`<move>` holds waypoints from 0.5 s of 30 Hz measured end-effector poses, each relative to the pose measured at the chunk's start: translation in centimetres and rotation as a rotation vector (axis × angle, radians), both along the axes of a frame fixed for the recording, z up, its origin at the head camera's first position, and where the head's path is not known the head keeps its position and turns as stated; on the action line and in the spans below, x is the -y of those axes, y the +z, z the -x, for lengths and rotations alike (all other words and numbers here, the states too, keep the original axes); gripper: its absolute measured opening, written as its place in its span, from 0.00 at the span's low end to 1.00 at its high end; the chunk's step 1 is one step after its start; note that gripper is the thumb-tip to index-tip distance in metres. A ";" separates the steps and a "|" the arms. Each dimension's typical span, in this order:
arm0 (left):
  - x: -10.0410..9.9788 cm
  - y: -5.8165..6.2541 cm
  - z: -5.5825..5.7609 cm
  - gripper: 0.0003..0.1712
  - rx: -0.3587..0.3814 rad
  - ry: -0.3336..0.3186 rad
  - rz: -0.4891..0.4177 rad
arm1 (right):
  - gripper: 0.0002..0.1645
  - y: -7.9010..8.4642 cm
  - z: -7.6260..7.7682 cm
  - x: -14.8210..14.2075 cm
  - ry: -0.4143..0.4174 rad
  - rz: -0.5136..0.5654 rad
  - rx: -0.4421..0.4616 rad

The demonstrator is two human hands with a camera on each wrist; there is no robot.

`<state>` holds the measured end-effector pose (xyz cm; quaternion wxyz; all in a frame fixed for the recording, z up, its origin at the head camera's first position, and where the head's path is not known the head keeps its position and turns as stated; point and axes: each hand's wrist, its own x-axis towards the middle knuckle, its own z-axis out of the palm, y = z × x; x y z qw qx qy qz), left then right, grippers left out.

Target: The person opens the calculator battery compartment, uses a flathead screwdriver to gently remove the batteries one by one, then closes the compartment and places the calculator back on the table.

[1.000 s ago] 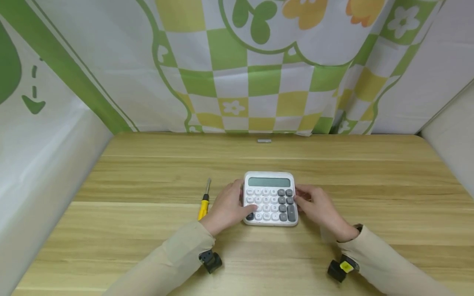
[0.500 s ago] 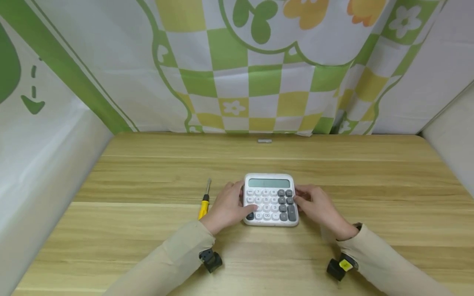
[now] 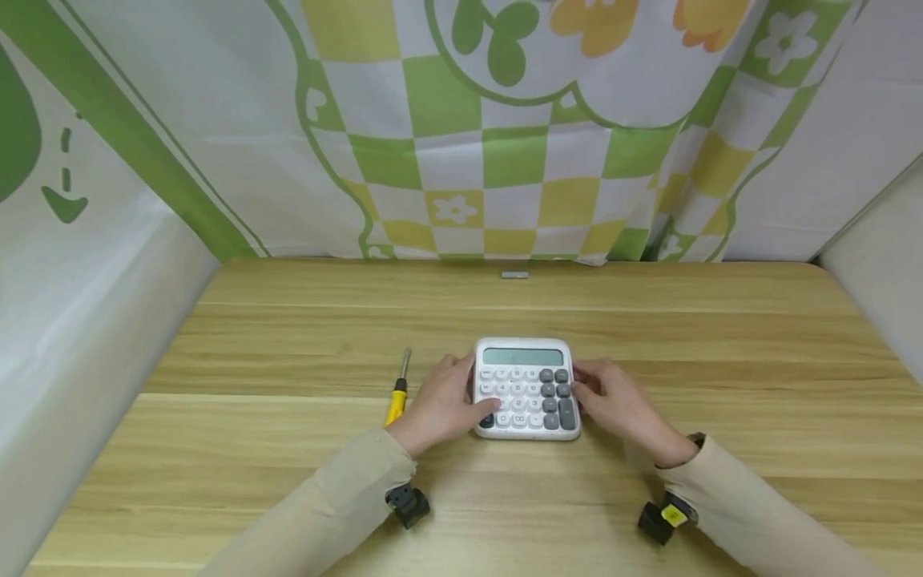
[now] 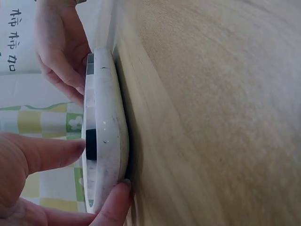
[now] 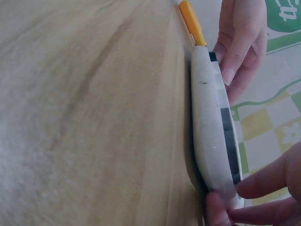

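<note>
A white calculator [image 3: 517,429] with white, grey and black keys lies face up at the middle of the wooden table, its grey display [image 3: 522,357] along the far side. My left hand [image 3: 445,401] grips its left side, thumb over the lower left keys and fingers at the edge. In the left wrist view a fingertip [image 4: 123,186] sits at the casing's underside, close over the wood. On the opposite side my right hand [image 3: 620,405] pinches the right edge between thumb and fingers. The right wrist view shows those fingers [image 5: 263,181] at the calculator's far corner.
A screwdriver with a yellow handle [image 3: 396,407] lies just left of my left hand, its handle end hidden behind the wrist. Near the table's back edge lies a small grey bar [image 3: 515,275]. A green and yellow checked curtain [image 3: 512,160] hangs behind the table [image 3: 317,328].
The calculator's far edge has dropped slightly in the head view, and its display looks lighter. Both hands keep their hold with hardly any movement.
</note>
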<state>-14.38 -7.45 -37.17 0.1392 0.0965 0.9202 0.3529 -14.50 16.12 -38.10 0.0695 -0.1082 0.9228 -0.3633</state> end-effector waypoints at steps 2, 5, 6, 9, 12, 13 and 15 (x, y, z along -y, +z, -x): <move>0.1 0.0 -0.1 0.41 -0.015 -0.015 0.015 | 0.24 0.0 -0.1 -0.1 0.007 -0.002 -0.023; 0.3 0.2 -0.3 0.40 -0.043 -0.031 0.031 | 0.24 0.0 -0.4 -0.3 0.009 0.004 -0.066; 0.4 0.3 -0.4 0.40 -0.054 -0.034 0.035 | 0.25 0.0 -0.5 -0.4 0.010 0.000 -0.087; 0.5 0.5 -0.9 0.40 -0.111 -0.058 0.054 | 0.27 0.2 -0.9 -0.5 0.020 -0.029 -0.120; 0.5 0.7 -1.3 0.39 -0.176 -0.090 0.090 | 0.28 0.3 -1.1 -0.4 0.042 -0.076 -0.155; 0.4 0.7 -1.4 0.38 -0.195 -0.101 0.105 | 0.29 0.3 -1.2 -0.4 0.046 -0.092 -0.165; 0.4 0.8 -1.6 0.38 -0.215 -0.119 0.130 | 0.29 0.3 -1.2 -0.3 0.055 -0.121 -0.198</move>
